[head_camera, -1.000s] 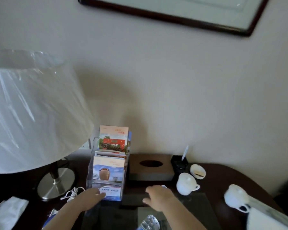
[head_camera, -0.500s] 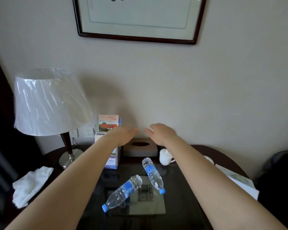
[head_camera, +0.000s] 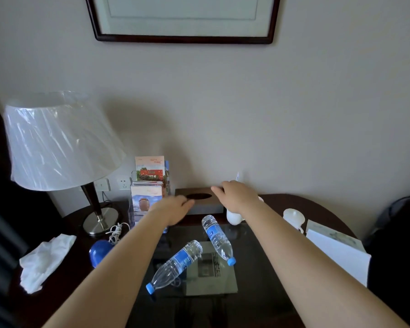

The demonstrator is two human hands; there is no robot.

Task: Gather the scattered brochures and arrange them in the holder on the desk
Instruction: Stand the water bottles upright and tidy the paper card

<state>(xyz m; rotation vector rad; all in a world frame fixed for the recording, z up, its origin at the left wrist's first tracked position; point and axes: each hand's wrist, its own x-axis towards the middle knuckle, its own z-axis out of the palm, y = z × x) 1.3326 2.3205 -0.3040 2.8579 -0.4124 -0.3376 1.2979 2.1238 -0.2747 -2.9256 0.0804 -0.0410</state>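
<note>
**A:** Brochures, quick?

**B:** The brochures point(head_camera: 149, 183) stand upright in tiers in the clear holder point(head_camera: 131, 210), at the back of the counter point(head_camera: 246, 304) beside the lamp point(head_camera: 57, 143). Long axis is vertical.

**A:** And from the hands?

**B:** The holder is just left of the left hand point(head_camera: 173, 207), whose fingers point(head_camera: 187, 203) point right towards the tissue box point(head_camera: 206, 205). That hand is clearly nearer. The right hand point(head_camera: 234, 195) hangs over the box's right end.

**A:** Grasping anything?

**B:** No. Both look released, fingers loose and empty, though the left is blurred.

**A:** Change?

**B:** Half a second ago both hands were higher against the wall, fingertips nearly meeting. Now they're lower and further apart. Brochures unmoved.

**A:** Any strays?

**B:** There's a sheet under the bottles point(head_camera: 175, 263). Can't tell if it's a brochure.
</note>
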